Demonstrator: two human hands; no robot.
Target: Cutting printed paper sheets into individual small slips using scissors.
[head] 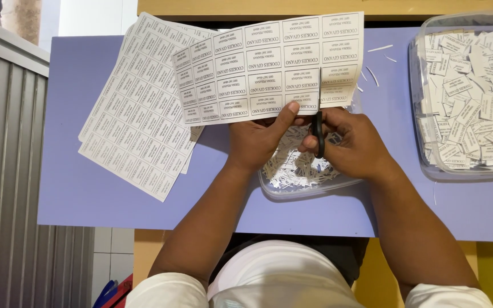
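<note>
The left hand [258,140] pinches the near edge of a sheet of printed labels [269,65], thumb on top and fingers curled under the paper, holding it lifted above the bench [87,188]. The sheet is white, ruled into a grid of small rectangles, and tilts a little with its left end lower and nearer.

The right hand [352,142] is closed around the dark handles of a pair of scissors [318,128], fingers wrapped tight through the loops. The blades point away from the person and stand in a cut that runs up between the two rightmost columns of labels, so a narrow strip at the right end hangs partly free.

Just below both hands sits a clear plastic tray [292,188] filled with thin white paper trimmings [295,165]. To the far right on the bench stands a larger clear container [423,154] heaped with cut single labels [469,91]. On the left, more uncut label sheets [135,108] lie stacked flat and skewed, partly under the lifted sheet. A few slivers of paper [379,49] lie loose on the blue bench top between the sheet and the container. A grey corrugated panel [4,171] runs down the left edge.
</note>
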